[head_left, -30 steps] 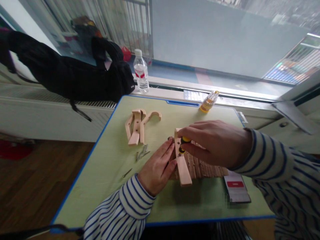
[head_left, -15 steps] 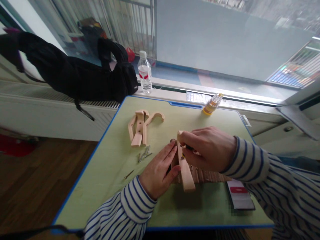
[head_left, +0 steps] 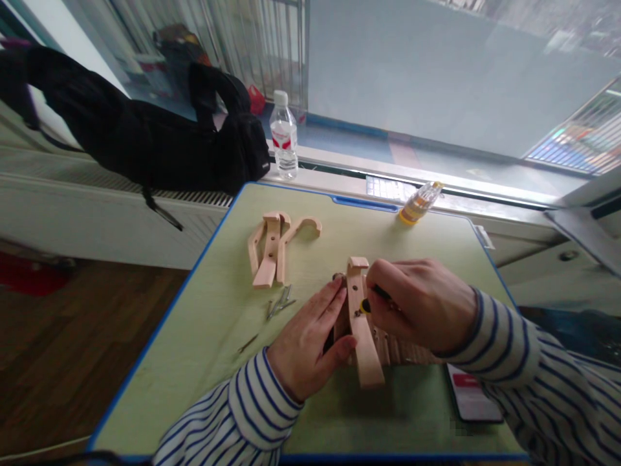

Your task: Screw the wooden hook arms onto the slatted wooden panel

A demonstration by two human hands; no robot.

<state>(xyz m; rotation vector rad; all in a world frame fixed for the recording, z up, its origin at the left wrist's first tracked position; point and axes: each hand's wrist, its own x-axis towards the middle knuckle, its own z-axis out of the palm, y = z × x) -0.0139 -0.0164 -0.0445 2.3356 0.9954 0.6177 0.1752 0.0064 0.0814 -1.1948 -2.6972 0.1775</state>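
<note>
A pale wooden hook (head_left: 366,353) lies across a brown ridged wooden board (head_left: 412,353) on the table. My left hand (head_left: 308,336) holds it from the left, fingers along the board's end and thumb against the hook's side. Closed in my right hand (head_left: 422,301) is a black-and-yellow screwdriver (head_left: 365,306), its handle mostly hidden by the fingers. Its tip points at a screw in the hook's lower hole; the upper hole shows bare. To the left are several loose wooden hooks (head_left: 272,252), with several metal screws (head_left: 280,305) below them and one separate screw (head_left: 247,343).
The light green table (head_left: 194,362) has a blue rim. A yellow-capped bottle (head_left: 420,204) stands at its back right. By my right forearm lies a phone-like flat object (head_left: 473,395). Behind are a water bottle (head_left: 284,139) and a black bag (head_left: 165,145) on the sill.
My right hand has shifted slightly right and turned, uncovering the hook's top and upper hole. The screwdriver's yellow part shows more clearly. My left hand stays in place.
</note>
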